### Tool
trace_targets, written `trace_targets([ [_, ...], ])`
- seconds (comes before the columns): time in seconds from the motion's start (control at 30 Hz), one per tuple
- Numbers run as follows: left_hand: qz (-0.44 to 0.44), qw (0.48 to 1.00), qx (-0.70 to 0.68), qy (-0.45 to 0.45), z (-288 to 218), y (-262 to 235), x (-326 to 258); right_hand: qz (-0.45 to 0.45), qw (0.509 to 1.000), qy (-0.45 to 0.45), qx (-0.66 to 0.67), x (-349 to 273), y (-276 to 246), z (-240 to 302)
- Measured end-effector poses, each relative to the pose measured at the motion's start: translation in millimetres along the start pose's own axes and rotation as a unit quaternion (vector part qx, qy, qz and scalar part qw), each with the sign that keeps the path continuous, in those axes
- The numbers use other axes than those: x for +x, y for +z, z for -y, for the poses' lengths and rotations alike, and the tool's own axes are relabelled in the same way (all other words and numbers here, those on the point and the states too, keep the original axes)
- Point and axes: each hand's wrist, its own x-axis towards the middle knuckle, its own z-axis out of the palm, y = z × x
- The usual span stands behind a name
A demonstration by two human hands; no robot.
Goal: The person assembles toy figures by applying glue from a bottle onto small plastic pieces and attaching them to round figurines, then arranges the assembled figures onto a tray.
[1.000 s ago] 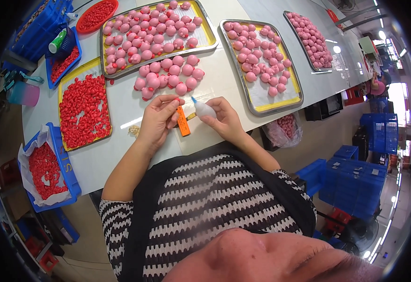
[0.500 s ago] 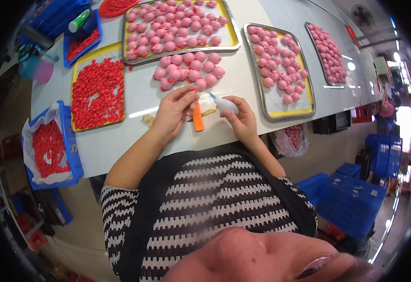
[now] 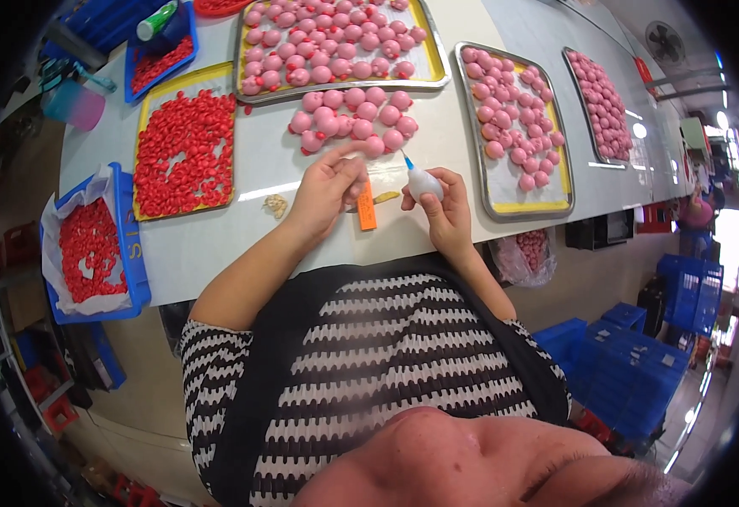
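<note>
My right hand [image 3: 448, 207] is wrapped round a small white squeeze bottle [image 3: 422, 182] with a blue needle tip pointing up and away. To its left, my left hand [image 3: 331, 190] has its thumb and fingers bent together, the index reaching toward the near edge of a pile of pink balls [image 3: 358, 127]. Whatever lies between those fingers, if anything, is hidden or too small to make out. Several balls carry small red pieces. Beside the left fingers lies an orange strip [image 3: 367, 211] on the white table, with a yellowish sliver [image 3: 385, 197] to its right.
Behind the pile stands a large tray [image 3: 344, 86] of pink balls; two more trays, a nearer one [image 3: 504, 201] and a farther one [image 3: 597, 110], stand right. Left are a tray of red pieces [image 3: 185, 152] and a lined blue crate [image 3: 139, 262]. A crumpled beige scrap [image 3: 275, 205] lies nearby.
The view has shifted slightly. My left index finger has stretched out toward the pile, and the red bit seen at its fingertips no longer shows. The bottle now points more upright, farther from my left hand.
</note>
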Motion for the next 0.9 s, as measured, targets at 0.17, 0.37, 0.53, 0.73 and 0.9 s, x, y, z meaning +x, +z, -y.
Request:
trace_targets([
  [0.17, 0.023, 0.993, 0.096, 0.069, 0.6, 0.8, -6.4, -0.055, 0.998, 0.036, -0.001, -5.5, 2.3, 7.6],
  [0.37, 0.026, 0.976, 0.192, 0.1, 0.5, 6.2, -10.2, -0.08, 0.978, -0.043, -0.188, -7.8, -2.0, 18.2],
  [0.53, 0.038, 0.969, 0.208, 0.131, 2.8, 6.3, -8.4, -0.099, 0.954, -0.112, -0.258, -8.1, -2.6, 21.0],
  [0.73, 0.033, 0.961, 0.238, 0.136, 3.4, 6.1, -9.7, -0.094, 0.937, -0.126, -0.313, -6.1, -1.6, 22.6],
  [0.9, 0.035, 0.963, 0.236, 0.129, 2.2, 6.7, -9.9, -0.097, 0.931, -0.122, -0.331, -4.7, 0.9, 26.1],
])
